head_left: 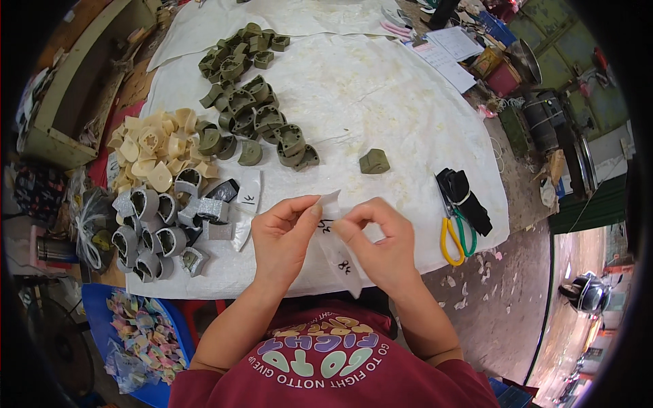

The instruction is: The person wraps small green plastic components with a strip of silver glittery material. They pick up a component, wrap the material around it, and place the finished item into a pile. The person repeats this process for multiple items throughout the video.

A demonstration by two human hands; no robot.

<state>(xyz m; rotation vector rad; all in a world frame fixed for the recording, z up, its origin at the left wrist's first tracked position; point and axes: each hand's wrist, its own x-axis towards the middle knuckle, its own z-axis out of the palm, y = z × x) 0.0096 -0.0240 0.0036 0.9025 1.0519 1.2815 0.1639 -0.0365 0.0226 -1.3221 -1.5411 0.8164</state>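
A long, whitish translucent strip with handwritten black marks hangs between my hands at the table's near edge. My left hand pinches its upper end between thumb and fingers. My right hand has thumb and forefinger closed on its side, just below. Left of my hands lies another marked strip, partly hidden by a black piece. Grey hollow blocks are heaped at the near left. A single olive-green block stands apart, beyond my right hand.
Olive-green hollow parts spread over the white sheet beside a beige heap. At the right lie scissors with yellow and green handles and a black bundle. A blue bin of colourful scraps stands at the lower left.
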